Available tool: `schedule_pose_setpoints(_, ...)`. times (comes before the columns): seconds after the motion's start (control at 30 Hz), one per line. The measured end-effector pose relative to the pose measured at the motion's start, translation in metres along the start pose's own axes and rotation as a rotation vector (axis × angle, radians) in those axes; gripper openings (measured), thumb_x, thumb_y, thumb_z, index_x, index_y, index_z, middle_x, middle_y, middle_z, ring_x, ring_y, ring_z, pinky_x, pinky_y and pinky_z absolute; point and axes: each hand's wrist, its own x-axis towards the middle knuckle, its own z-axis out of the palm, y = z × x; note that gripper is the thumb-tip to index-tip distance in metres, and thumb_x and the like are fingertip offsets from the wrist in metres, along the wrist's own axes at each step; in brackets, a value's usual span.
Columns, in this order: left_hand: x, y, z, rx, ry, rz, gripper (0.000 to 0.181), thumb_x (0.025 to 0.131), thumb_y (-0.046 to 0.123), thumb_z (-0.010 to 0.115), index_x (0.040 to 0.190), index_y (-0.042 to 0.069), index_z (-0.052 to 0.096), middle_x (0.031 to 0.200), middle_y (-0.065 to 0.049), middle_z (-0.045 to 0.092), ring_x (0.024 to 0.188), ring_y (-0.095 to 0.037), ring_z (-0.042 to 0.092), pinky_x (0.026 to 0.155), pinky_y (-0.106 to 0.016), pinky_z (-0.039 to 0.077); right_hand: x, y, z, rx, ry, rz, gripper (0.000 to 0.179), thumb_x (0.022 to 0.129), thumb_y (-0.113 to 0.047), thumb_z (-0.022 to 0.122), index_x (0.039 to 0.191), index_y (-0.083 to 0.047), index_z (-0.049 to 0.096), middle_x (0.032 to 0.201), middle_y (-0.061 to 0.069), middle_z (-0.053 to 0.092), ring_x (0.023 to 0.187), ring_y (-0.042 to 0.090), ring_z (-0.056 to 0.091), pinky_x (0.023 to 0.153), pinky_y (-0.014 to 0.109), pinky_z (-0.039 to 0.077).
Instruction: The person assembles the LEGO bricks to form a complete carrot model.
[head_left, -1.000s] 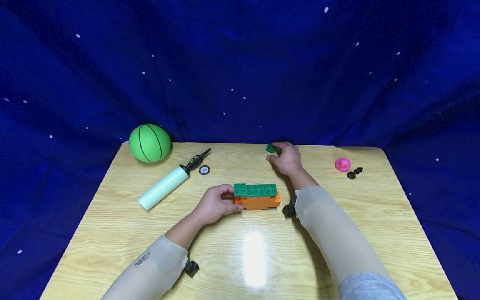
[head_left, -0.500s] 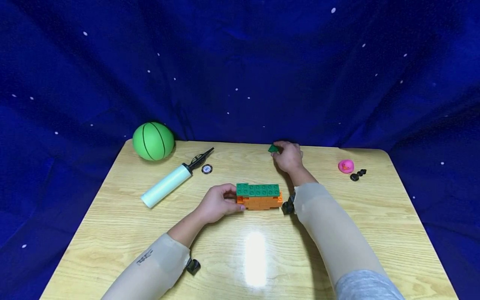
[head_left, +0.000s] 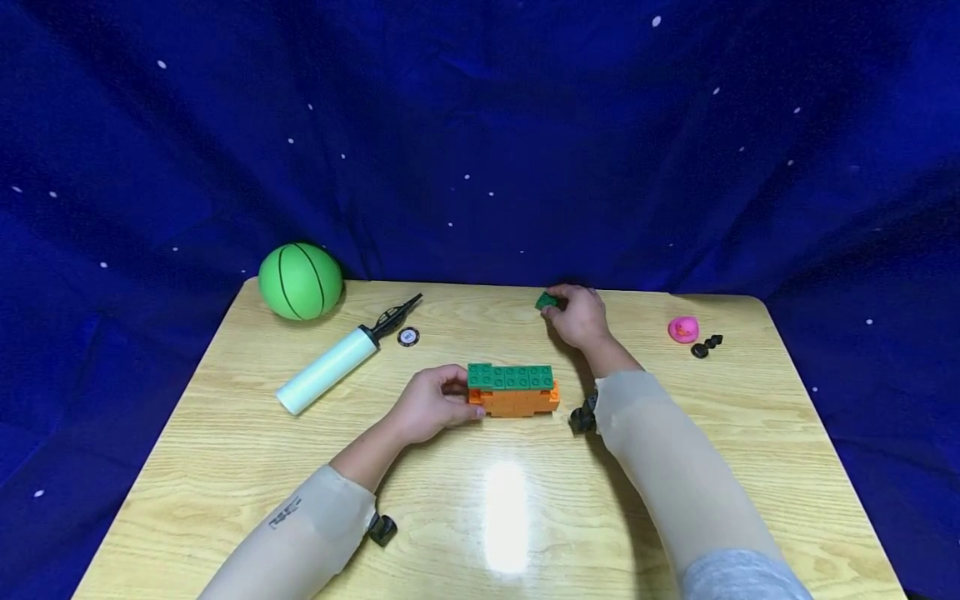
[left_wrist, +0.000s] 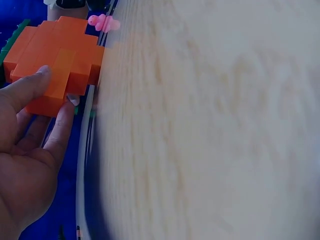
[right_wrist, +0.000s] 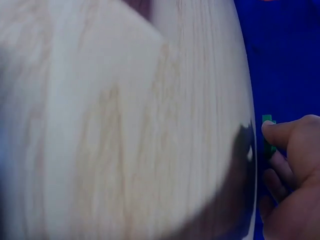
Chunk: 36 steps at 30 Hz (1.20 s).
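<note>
At mid-table a block of joined toy bricks [head_left: 517, 402] has an orange body and a layer of green studded bricks [head_left: 521, 378] on top. My left hand [head_left: 431, 407] grips its left end, thumb on the near face. In the left wrist view the orange body [left_wrist: 60, 55] shows stepped edges, with the thumb against it and the fingers beneath. Near the far edge of the table my right hand [head_left: 579, 317] pinches a small green brick [head_left: 546, 301] between thumb and fingers. That green brick [right_wrist: 268, 134] is mostly covered by the thumb in the right wrist view.
A green ball [head_left: 300, 282] sits at the far left corner. Nearer lie a hand pump [head_left: 330, 369] with a black nozzle and a round chip [head_left: 408, 337]. On the right are a pink rubber duck [head_left: 683, 329] and a small black object [head_left: 705, 346]. A blue curtain [head_left: 480, 142] hangs behind the table.
My right hand has tilted the small green brick, so its studs face the head camera more. The left hand and the brick block stay put; the head view shifts slightly.
</note>
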Motion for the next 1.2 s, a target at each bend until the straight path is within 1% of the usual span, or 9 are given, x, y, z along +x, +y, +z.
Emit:
schedule_pose_setpoints(0.17,-0.001,0.002,-0.001,-0.009,-0.003,-0.004,0.034,0.08,0.016,0.091,0.108,0.011,0.072,0.104,0.0,0.074,0.1,-0.018,0.071,0.083,-0.034,0.058,-0.006,-0.002,-0.007,0.013,-0.002,-0.033,0.039,0.101,-0.024,0.068,0.136,-0.007,0.067,0.138,0.018,0.063,0.132,0.039,0.051,0.116,0.051,0.032)
schedule_pose_setpoints(0.23,0.0,0.002,-0.001,-0.014,-0.001,-0.004,0.034,0.08,0.015,0.091,0.108,0.01,0.071,0.105,-0.001,0.074,0.101,-0.019,0.071,0.084,-0.034,0.059,-0.009,-0.003,-0.01,0.021,-0.002,-0.055,0.039,0.101,-0.024,0.069,0.135,-0.007,0.067,0.136,0.017,0.064,0.13,0.038,0.053,0.114,0.05,0.035)
schedule_pose_setpoints(0.37,0.0,0.002,-0.001,-0.013,0.003,-0.001,0.035,0.081,0.015,0.091,0.109,0.008,0.071,0.107,-0.003,0.074,0.104,-0.02,0.071,0.086,-0.035,0.059,-0.017,-0.003,-0.017,0.026,0.0,-0.098,0.038,0.1,-0.023,0.07,0.134,-0.007,0.068,0.13,0.017,0.066,0.119,0.035,0.061,0.103,0.05,0.047)
schedule_pose_setpoints(0.47,0.0,0.002,-0.001,-0.003,0.009,0.0,0.035,0.08,0.016,0.091,0.108,0.008,0.071,0.106,-0.003,0.074,0.104,-0.021,0.07,0.087,-0.036,0.058,-0.023,-0.003,-0.022,0.029,-0.003,-0.113,0.038,0.1,-0.024,0.07,0.135,-0.008,0.068,0.127,0.016,0.066,0.113,0.033,0.064,0.097,0.05,0.051)
schedule_pose_setpoints(0.7,0.0,-0.002,-0.001,-0.016,0.011,-0.011,0.033,0.081,0.015,0.091,0.108,0.009,0.072,0.103,-0.002,0.075,0.101,-0.019,0.07,0.086,-0.036,0.058,-0.037,-0.005,-0.033,0.076,0.01,-0.151,0.036,0.099,-0.021,0.073,0.131,-0.007,0.07,0.127,0.015,0.067,0.112,0.031,0.066,0.094,0.046,0.054)
schedule_pose_setpoints(0.9,0.001,-0.003,0.001,-0.021,0.002,0.004,0.031,0.082,0.013,0.09,0.108,0.01,0.073,0.101,0.0,0.076,0.097,-0.017,0.072,0.083,-0.034,0.058,-0.054,-0.011,-0.044,0.126,0.008,-0.189,0.034,0.099,-0.02,0.072,0.131,-0.009,0.07,0.13,0.013,0.066,0.113,0.035,0.065,0.095,0.049,0.054)
schedule_pose_setpoints(1.0,0.001,-0.002,0.001,-0.009,0.002,0.007,0.032,0.082,0.014,0.09,0.108,0.011,0.073,0.101,0.0,0.076,0.097,-0.017,0.072,0.084,-0.033,0.058,-0.062,-0.016,-0.049,0.152,0.02,-0.219,0.032,0.097,-0.017,0.074,0.128,-0.008,0.071,0.128,0.013,0.067,0.111,0.035,0.066,0.094,0.048,0.054)
schedule_pose_setpoints(1.2,0.0,0.002,0.001,0.002,0.001,0.01,0.033,0.082,0.015,0.09,0.109,0.01,0.072,0.103,-0.001,0.076,0.098,-0.018,0.071,0.085,-0.035,0.058,-0.077,-0.027,-0.057,0.15,0.035,-0.304,0.031,0.096,-0.014,0.075,0.126,-0.008,0.072,0.123,0.012,0.069,0.105,0.032,0.067,0.091,0.046,0.056)
